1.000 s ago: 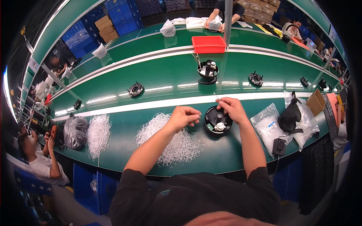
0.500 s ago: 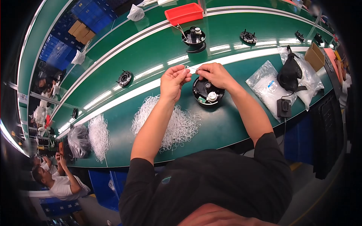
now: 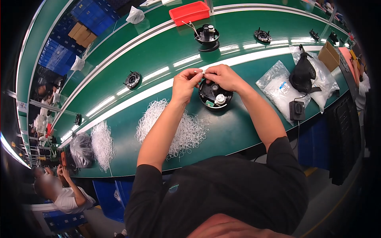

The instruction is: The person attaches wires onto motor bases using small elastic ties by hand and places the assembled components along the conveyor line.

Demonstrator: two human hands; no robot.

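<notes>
My left hand (image 3: 184,85) and my right hand (image 3: 224,77) meet fingertip to fingertip, both pinching a small white cable tie (image 3: 203,72). Fingers cover most of the tie. Just below them, partly under my right hand, sits a round black housing (image 3: 214,104) with a white round part and a bit of green circuit board inside. Left of it, beside and behind my left forearm, spreads a heap of looped white cable ties (image 3: 188,133).
A second heap of white ties (image 3: 102,144) lies farther left. Plastic bags (image 3: 278,85), a black pouch (image 3: 303,73) and a small black fan-like device (image 3: 297,110) are at right. Beyond stand another black housing (image 3: 207,35), black ring parts (image 3: 133,80) and a red tray (image 3: 189,14). A co-worker (image 3: 71,196) sits left.
My hands have come closer together, the left moving right, so the tie's loop between them is now mostly hidden. The housing on the far strip has shifted slightly right in view.
</notes>
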